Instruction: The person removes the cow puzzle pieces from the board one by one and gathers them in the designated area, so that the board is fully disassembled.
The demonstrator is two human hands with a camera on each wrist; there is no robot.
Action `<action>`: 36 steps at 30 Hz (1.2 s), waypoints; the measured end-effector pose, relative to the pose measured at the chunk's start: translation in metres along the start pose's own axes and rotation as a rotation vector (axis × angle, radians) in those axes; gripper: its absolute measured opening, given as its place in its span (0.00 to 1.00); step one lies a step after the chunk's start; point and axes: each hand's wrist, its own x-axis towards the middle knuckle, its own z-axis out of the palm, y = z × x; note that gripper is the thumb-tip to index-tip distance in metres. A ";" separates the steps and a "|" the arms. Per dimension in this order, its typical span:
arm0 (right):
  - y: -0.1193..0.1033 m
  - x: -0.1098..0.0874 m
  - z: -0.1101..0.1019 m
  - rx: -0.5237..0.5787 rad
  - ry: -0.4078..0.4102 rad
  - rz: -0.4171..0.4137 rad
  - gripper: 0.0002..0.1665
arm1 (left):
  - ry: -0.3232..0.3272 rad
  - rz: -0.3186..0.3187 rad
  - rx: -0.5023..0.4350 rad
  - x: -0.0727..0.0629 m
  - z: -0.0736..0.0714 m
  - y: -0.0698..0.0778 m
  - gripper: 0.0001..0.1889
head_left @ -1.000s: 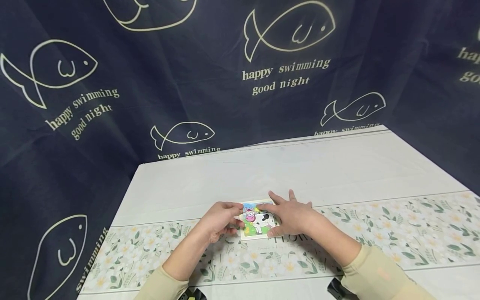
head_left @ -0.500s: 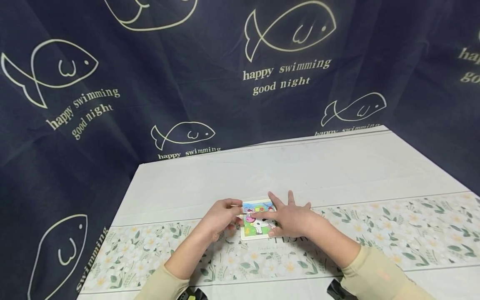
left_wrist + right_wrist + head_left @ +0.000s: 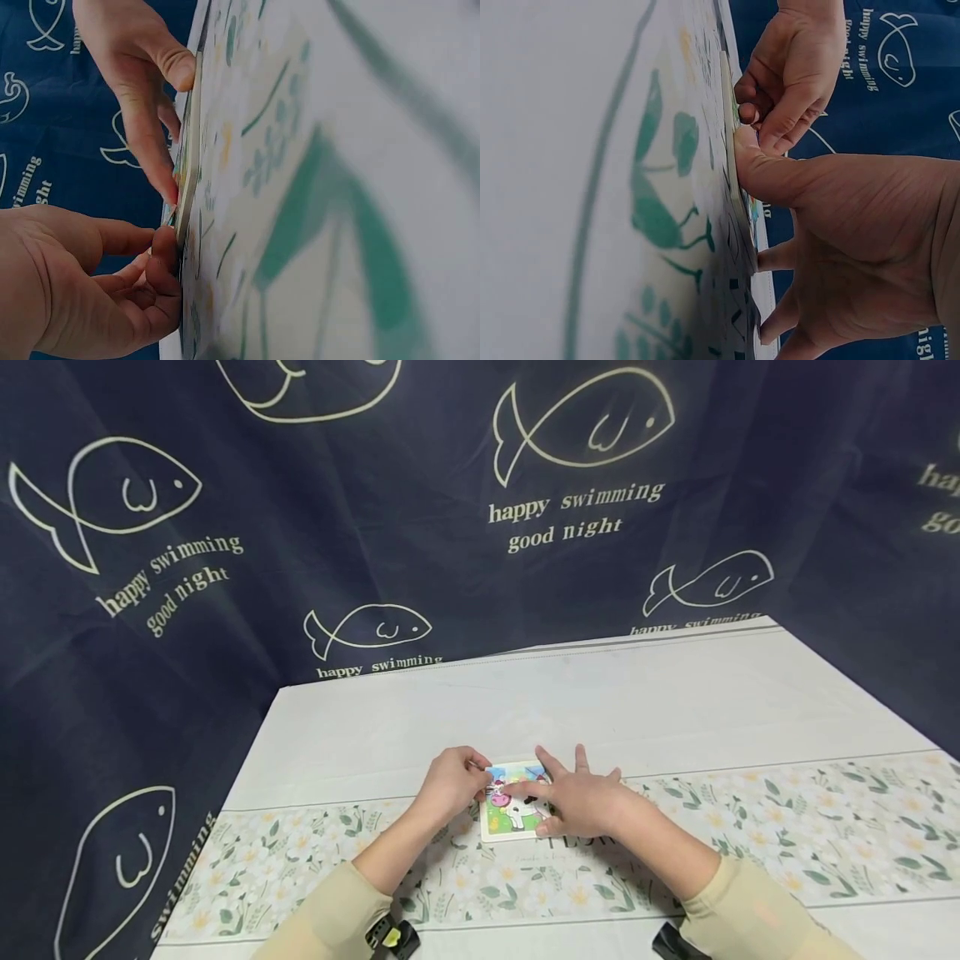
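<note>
A small flat picture puzzle of a black-and-white cow (image 3: 504,823), framed by a pale border, lies on the table in the head view. At its upper left edge my left hand (image 3: 452,783) pinches a small puzzle piece (image 3: 172,214) between thumb and fingertips, mostly hidden by them. My right hand (image 3: 588,802) lies over the puzzle's right side with fingers spread. Its index finger reaches across to the cow's head, and the thumb rests on the lower border. Seen edge-on in the right wrist view, the board (image 3: 730,142) has that thumb against it.
White cloth with a flowered band (image 3: 300,852) covers the table. Behind it hangs a dark blue curtain (image 3: 450,552) with fish drawings. Black wrist-worn devices (image 3: 393,937) sit under both sleeves near the front edge.
My left hand has moved up and slightly right, its fingers now bent over the puzzle's upper left edge. My right index finger has shifted down-left from the picture's top onto the cow's head.
</note>
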 end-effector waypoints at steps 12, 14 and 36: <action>-0.001 -0.001 0.000 0.006 0.017 0.016 0.45 | 0.002 -0.011 0.011 0.002 0.002 0.003 0.02; -0.002 -0.001 0.000 0.007 0.014 0.019 0.45 | -0.001 -0.022 0.000 0.002 0.001 0.004 0.02; -0.005 0.000 -0.003 0.019 -0.001 0.032 0.43 | 0.014 -0.116 -0.134 0.003 -0.029 -0.010 0.03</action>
